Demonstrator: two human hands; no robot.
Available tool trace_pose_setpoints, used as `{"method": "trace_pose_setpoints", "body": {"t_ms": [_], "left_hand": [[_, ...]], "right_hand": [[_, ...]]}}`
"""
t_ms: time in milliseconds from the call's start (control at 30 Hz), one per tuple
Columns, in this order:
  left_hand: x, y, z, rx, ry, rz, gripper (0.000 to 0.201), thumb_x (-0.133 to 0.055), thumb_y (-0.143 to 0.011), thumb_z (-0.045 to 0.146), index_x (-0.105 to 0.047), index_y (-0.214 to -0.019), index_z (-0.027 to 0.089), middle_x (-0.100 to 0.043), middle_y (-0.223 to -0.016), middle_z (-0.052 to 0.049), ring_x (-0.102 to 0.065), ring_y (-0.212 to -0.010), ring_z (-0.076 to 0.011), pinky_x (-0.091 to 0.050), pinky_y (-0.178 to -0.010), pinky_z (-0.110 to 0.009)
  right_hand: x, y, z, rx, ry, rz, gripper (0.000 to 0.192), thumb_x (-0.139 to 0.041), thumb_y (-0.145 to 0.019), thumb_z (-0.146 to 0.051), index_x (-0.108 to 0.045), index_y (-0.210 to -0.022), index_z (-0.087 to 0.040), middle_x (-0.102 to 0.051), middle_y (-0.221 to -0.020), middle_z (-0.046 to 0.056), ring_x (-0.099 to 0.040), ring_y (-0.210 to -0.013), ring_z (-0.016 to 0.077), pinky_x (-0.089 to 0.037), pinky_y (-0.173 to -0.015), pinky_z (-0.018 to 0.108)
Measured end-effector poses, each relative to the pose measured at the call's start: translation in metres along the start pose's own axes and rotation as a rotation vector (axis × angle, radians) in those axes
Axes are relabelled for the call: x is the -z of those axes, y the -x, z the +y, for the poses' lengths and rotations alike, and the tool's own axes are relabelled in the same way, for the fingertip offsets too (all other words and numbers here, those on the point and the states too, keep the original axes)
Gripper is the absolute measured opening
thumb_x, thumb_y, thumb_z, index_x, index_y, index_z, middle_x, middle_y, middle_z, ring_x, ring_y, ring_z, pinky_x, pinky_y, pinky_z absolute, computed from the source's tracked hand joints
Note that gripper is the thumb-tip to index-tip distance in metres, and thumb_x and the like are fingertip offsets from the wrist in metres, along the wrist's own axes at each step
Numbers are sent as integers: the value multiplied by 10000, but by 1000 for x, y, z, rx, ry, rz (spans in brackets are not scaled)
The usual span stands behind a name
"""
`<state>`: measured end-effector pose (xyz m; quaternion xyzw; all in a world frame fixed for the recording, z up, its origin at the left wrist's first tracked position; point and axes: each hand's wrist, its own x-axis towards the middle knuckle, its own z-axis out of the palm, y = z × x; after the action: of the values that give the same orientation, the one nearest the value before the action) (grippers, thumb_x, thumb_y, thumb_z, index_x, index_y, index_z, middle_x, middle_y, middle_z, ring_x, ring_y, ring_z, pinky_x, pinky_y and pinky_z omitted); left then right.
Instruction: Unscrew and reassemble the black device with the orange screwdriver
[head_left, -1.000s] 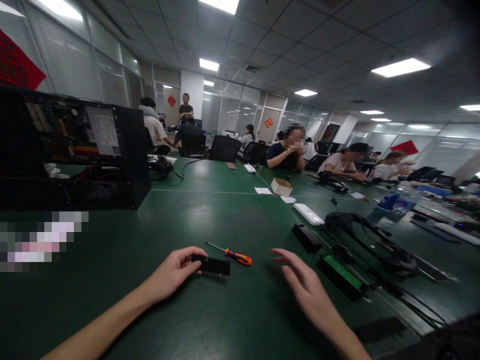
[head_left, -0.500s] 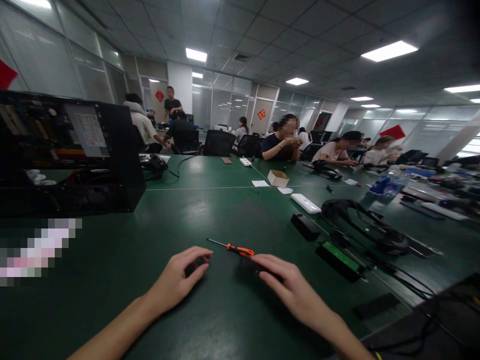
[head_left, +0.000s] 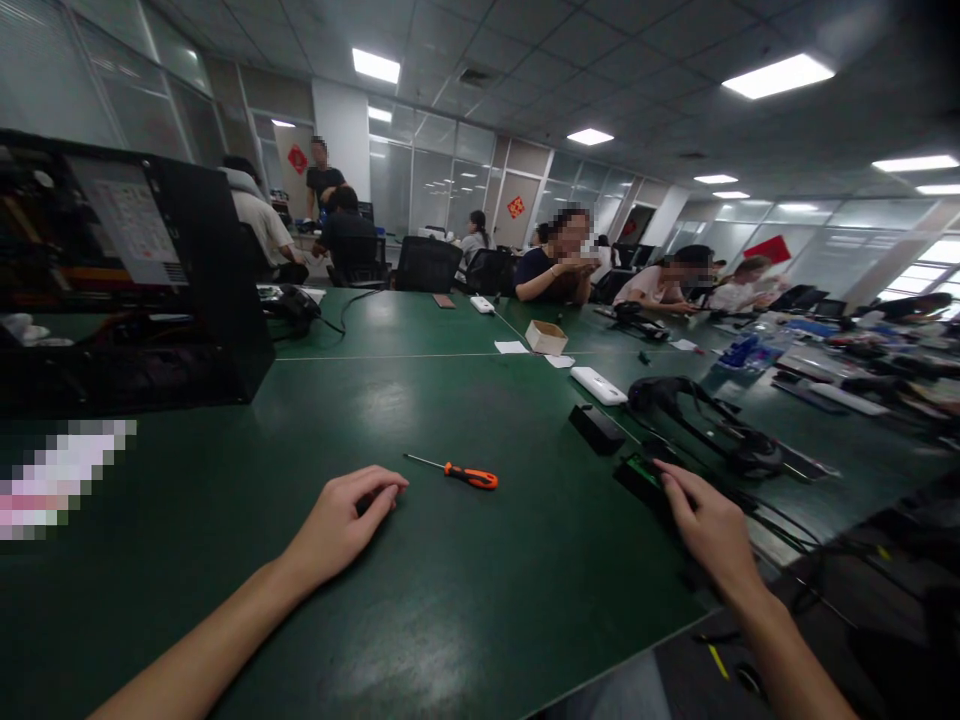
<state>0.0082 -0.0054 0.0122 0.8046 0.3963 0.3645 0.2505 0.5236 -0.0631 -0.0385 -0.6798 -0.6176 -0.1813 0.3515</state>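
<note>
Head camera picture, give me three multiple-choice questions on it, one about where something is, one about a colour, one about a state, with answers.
1. Where does the screwdriver lie?
A. on the table between the two hands
B. inside the computer case
C. in the right hand

2. What colour is the screwdriver's handle?
A. blue
B. orange
C. white

3. What is the right hand doing?
A. resting flat on bare table
B. raised in the air
C. reaching onto the green board

Answers:
1 A: it lies on the table, just beyond the left hand and left of the right hand.
2 B: the handle is orange with a thin metal shaft.
3 C: its fingertips lie at the green board near the cables.
</note>
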Motion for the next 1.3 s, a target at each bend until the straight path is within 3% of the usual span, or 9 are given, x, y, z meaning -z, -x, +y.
{"method": "trace_pose_setpoints", "body": {"t_ms": [167,467,700,800,900,1033,1167,1300], "left_hand": [[-1,0,2,1,-17,-15,234,-516,-969,278,-734,-978,192,-753,-893,-53,-698,-789,-191,-533,-789,-293],[-3,2,-3,-49,-30,-50,227,-517,-982,256,-732,-1006,186,-753,-952,-51,-701,-862,-188,-518,-814,-290],[-4,2,-4,-72,-35,-48,220,-520,-979,232,-732,-1010,181,-751,-939,-45,-700,-842,-180,-519,-782,-291],[-3,2,-3,-73,-34,-51,218,-525,-975,229,-734,-1012,177,-753,-934,-44,-703,-838,-179,-523,-778,-289],[-2,2,-3,-70,-37,-60,222,-527,-974,241,-738,-1007,178,-756,-931,-44,-704,-824,-179,-524,-741,-280],[0,2,-5,-71,-39,-36,229,-524,-971,252,-743,-994,185,-761,-920,-40,-705,-809,-177,-524,-743,-279],[2,1,-8,-54,-38,-6,233,-526,-963,258,-746,-986,184,-761,-899,-39,-702,-785,-178,-518,-722,-277],[3,2,-10,-23,-25,18,226,-536,-956,258,-748,-978,183,-761,-894,-42,-705,-787,-181,-517,-723,-276]], "right_hand": [[-4,6,-8,61,33,59,438,-470,-976,-499,-758,-1082,-186,-743,-1172,105,-719,-1029,273,-564,-887,405],[2,9,-18,176,125,3,421,-457,-997,-463,-752,-1122,-191,-737,-1174,108,-713,-1003,274,-566,-851,407],[1,4,-7,222,118,-67,372,-471,-996,-445,-726,-1085,-190,-714,-1158,107,-715,-959,251,-571,-828,379],[-1,5,2,257,129,-140,406,-434,-1005,-449,-677,-1161,-164,-676,-1243,143,-688,-1078,289,-553,-935,430],[-4,9,7,310,132,-194,515,-431,-991,-495,-572,-1288,-100,-589,-1377,225,-544,-1324,365,-479,-1070,519],[-6,13,9,300,150,-250,542,-452,-981,-497,-501,-1350,-104,-535,-1463,227,-438,-1427,363,-433,-1124,540],[-1,7,11,225,162,-309,486,-406,-984,-506,-555,-1284,-155,-579,-1445,176,-552,-1328,361,-425,-1105,593],[4,-26,1,112,147,-399,468,-386,-966,-544,-663,-1067,-181,-702,-1246,158,-689,-1094,334,-476,-1039,557]]}}
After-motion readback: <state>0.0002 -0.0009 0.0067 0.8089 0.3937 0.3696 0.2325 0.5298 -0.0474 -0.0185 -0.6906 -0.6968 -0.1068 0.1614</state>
